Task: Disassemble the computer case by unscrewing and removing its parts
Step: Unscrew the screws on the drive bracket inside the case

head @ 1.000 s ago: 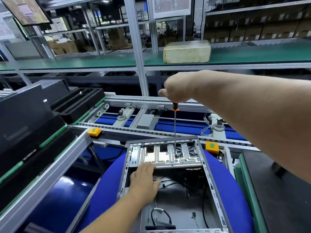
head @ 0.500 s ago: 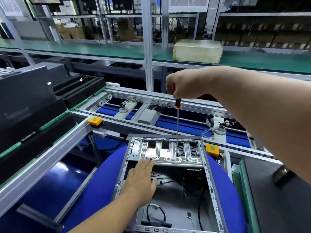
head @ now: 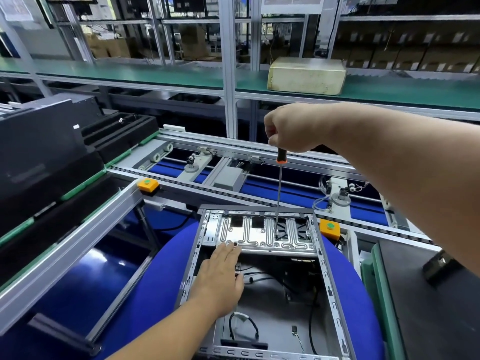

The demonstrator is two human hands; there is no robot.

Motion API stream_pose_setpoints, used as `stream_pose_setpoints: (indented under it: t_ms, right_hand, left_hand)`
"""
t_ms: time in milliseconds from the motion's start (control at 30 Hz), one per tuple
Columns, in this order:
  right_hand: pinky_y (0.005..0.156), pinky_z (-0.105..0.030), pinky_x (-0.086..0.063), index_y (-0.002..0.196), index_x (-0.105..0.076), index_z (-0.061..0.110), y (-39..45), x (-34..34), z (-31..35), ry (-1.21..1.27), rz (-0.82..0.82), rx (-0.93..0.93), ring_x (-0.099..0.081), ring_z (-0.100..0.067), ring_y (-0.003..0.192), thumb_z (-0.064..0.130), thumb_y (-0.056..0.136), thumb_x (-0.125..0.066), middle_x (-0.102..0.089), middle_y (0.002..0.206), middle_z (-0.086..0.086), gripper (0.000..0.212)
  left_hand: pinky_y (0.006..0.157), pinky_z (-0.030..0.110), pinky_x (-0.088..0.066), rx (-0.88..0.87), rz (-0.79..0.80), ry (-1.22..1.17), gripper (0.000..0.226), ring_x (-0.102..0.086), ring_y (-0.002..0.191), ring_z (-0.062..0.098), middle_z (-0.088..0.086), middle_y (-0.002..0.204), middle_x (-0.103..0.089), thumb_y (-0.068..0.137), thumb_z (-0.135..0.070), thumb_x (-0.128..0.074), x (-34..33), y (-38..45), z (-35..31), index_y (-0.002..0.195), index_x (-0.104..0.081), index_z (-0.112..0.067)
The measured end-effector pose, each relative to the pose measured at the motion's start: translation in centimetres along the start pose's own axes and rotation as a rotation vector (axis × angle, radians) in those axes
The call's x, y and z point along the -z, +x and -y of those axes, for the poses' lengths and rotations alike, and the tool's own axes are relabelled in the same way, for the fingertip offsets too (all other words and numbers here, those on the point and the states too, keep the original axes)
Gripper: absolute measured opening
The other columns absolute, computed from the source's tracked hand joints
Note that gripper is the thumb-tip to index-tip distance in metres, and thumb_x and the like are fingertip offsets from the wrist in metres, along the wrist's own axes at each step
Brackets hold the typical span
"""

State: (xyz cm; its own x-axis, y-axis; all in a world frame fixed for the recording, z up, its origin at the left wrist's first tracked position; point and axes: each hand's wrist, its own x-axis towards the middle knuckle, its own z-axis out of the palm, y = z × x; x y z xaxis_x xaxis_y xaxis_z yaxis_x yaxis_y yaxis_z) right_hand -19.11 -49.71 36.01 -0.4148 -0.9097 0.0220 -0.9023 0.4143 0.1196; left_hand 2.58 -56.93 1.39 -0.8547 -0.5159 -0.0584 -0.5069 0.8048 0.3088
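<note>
The left hand [head: 220,279] lies flat, fingers spread, its fingertips [head: 228,246] pressing the near edge of the silver bracket plate [head: 259,235] at about 7 o'clock of that plate, steadying it. The computer case [head: 330,294] sits open-topped on a round blue surface [head: 166,255] low in the middle of the view; its side panel is already off, and the inside shows only loose cables [head: 244,326] and a bare floor, so the job looks well along. To the right, the right hand [head: 291,128] curls round the handle of a long screwdriver [head: 279,193], held upright with its tip on a screw [head: 275,232] at about 3 o'clock on the plate. Whether the screw is already loose cannot be told. What seems left: freeing this plate, lifting it out, then the cables and frame.
</note>
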Motion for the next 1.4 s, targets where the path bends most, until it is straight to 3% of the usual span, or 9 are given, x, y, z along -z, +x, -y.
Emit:
stream_pose_setpoints:
  t_ms: [367, 467, 533, 600, 733, 867, 1067, 1300, 1400]
  right_hand:
    - [0.058, -0.029, -0.039, 0.099, -0.066, 0.033, -1.0, 0.9, 0.1, 0.22, 0.1, 0.029, -0.058, -0.013, 0.081, 0.012, 0.089, -0.065, -0.062, 0.094, 0.007, 0.023]
    - [0.057, -0.029, -0.037, 0.099, -0.06, 0.026, -0.8, 0.1, 0.1, 0.141, 0.015, -0.02, -0.056, -0.015, 0.079, 0.032, 0.091, -0.065, -0.06, 0.091, 0.005, 0.011]
    - [0.061, -0.032, -0.037, 0.098, -0.053, 0.023, -0.7, -0.4, 0.1, -0.04, -0.061, -0.079, -0.054, -0.021, 0.081, 0.053, 0.097, -0.051, -0.053, 0.084, 0.006, 0.03]
    - [0.066, -0.037, -0.041, 0.098, -0.051, 0.022, -0.7, -0.7, 0.0, -0.138, -0.117, -0.129, -0.053, -0.026, 0.085, 0.059, 0.101, -0.039, -0.05, 0.082, 0.004, 0.039]
    - [0.069, -0.039, -0.043, 0.099, -0.049, 0.023, -0.8, -1.0, -0.2, -0.113, -0.128, -0.108, -0.052, -0.028, 0.086, 0.045, 0.103, -0.043, -0.05, 0.085, 0.002, 0.024]
    - [0.056, -0.031, -0.033, 0.105, -0.051, 0.024, -0.8, -0.6, -0.2, 0.027, -0.093, -0.033, -0.051, -0.022, 0.079, 0.03, 0.1, -0.052, -0.05, 0.085, 0.008, 0.008]
    - [0.053, -0.027, -0.035, 0.111, -0.06, 0.027, -1.2, 0.2, -0.1, 0.172, 0.023, 0.02, -0.053, -0.011, 0.075, 0.012, 0.096, -0.059, -0.054, 0.091, 0.008, 0.021]
    - [0.056, -0.029, -0.037, 0.103, -0.065, 0.031, -1.4, 0.6, -0.5, 0.222, 0.061, -0.008, -0.056, -0.013, 0.079, 0.012, 0.092, -0.062, -0.06, 0.095, 0.006, 0.022]
    - [0.06, -0.032, -0.036, 0.104, -0.058, 0.022, -1.1, 0.0, -0.5, 0.111, 0.009, -0.066, -0.055, -0.019, 0.082, 0.031, 0.098, -0.058, -0.059, 0.096, 0.003, 0.011]
  left_hand:
    - [0.126, 0.04, -0.001, 0.007, 0.007, -0.013, 0.074, 0.012, 0.16, 0.008, -0.016, 0.175, 0.007, 0.102, -0.048, -0.037, -0.1, 0.1, 0.0, 0.166, -0.001, -0.037]
    - [0.127, 0.041, -0.003, 0.005, 0.014, -0.009, 0.074, 0.011, 0.161, 0.009, -0.016, 0.175, 0.006, 0.102, -0.048, -0.037, 0.0, 0.1, 0.0, 0.166, -0.002, -0.036]
    - [0.128, 0.042, -0.004, 0.006, 0.017, -0.009, 0.074, 0.01, 0.161, 0.009, -0.015, 0.175, 0.006, 0.103, -0.048, -0.037, 0.0, 0.0, 0.1, 0.166, -0.002, -0.036]
    - [0.128, 0.042, -0.005, 0.006, 0.016, -0.009, 0.074, 0.01, 0.161, 0.009, -0.015, 0.175, 0.006, 0.103, -0.048, -0.037, 0.1, 0.0, 0.0, 0.166, -0.002, -0.036]
    - [0.128, 0.042, -0.005, 0.009, 0.01, -0.02, 0.073, 0.008, 0.161, 0.009, -0.015, 0.175, 0.004, 0.103, -0.047, -0.038, 0.2, 0.1, 0.0, 0.166, -0.004, -0.036]
    - [0.128, 0.042, -0.005, 0.011, 0.012, -0.031, 0.073, 0.009, 0.161, 0.008, -0.016, 0.175, 0.004, 0.103, -0.046, -0.039, 0.3, -0.1, 0.0, 0.166, -0.003, -0.037]
    - [0.129, 0.042, -0.005, 0.016, 0.009, -0.025, 0.074, 0.008, 0.161, 0.009, -0.015, 0.175, 0.002, 0.102, -0.047, -0.039, 0.2, 0.0, -0.1, 0.166, -0.003, -0.037]
    - [0.13, 0.042, -0.006, 0.013, 0.011, -0.017, 0.073, 0.008, 0.161, 0.009, -0.015, 0.175, 0.003, 0.102, -0.048, -0.038, 0.1, 0.0, 0.0, 0.166, -0.003, -0.037]
    - [0.129, 0.042, -0.006, 0.015, 0.009, -0.026, 0.073, 0.008, 0.161, 0.008, -0.016, 0.175, 0.002, 0.103, -0.048, -0.039, 0.2, 0.0, -0.1, 0.166, -0.004, -0.037]
